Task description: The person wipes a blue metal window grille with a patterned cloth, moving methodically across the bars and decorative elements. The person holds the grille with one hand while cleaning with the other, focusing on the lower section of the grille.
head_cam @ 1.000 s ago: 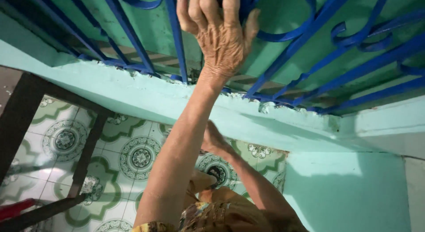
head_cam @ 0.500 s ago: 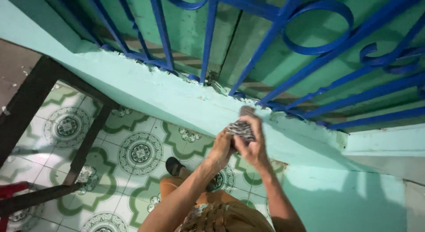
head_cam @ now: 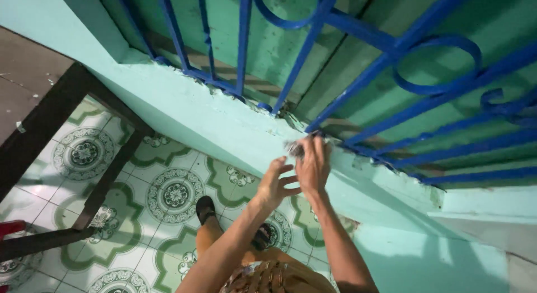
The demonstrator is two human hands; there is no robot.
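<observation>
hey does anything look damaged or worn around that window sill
Yes. The paint on the turquoise sill is chipped and crumbling where the blue window grille meets it, right by the cloth under the right hand. The left hand hovers beside it.

Glossy painted metal grille; chipped sill, probably plaster.

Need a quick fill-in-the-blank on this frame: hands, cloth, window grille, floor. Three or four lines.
1. The right hand presses a patterned grey cloth against the pale ______ painted ledge.
2. The curled metal window bars above the ledge are painted ______.
3. The left hand, fingers spread, holds ______.
4. The floor tiles carry ______ and white patterns.

Missing words: green; blue; nothing; green
</observation>
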